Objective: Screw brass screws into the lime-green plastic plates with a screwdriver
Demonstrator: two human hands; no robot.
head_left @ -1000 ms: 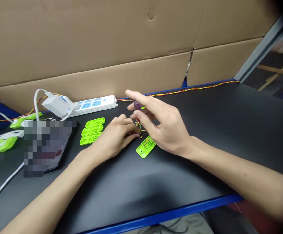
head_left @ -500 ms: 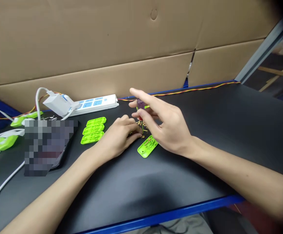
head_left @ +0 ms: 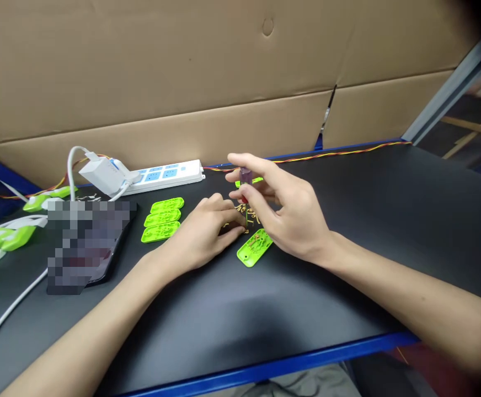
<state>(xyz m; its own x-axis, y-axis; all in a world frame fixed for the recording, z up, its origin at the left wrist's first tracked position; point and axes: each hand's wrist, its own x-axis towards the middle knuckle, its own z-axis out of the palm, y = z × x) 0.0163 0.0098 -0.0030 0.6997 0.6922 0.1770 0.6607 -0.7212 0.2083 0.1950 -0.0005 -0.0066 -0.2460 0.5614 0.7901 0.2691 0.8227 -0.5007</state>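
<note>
My right hand (head_left: 292,212) grips a screwdriver (head_left: 245,176) by its purple and red handle, with the index finger stretched out past it. The thin shaft points down to a small brass piece (head_left: 246,231) on the table. At that spot the fingertips of my left hand (head_left: 207,229) are pinched together on the brass piece, whose exact shape is too small to make out. Just behind lie several loose brass parts (head_left: 254,213), partly covered by my fingers. A green plastic half-shell (head_left: 249,258) with brass parts inside sits below my right hand.
Several green half-shells (head_left: 161,232) lie in a stack-like row left of my left hand. Another green piece (head_left: 258,181) is behind my right hand. A white power strip (head_left: 191,170) with plugs, cables and a blurred dark device (head_left: 112,248) occupy the left of the black table (head_left: 207,325).
The view has shifted a little, so everything appears slightly farther right. Both hands and the screwdriver keep nearly the same pose at the brass piece.
</note>
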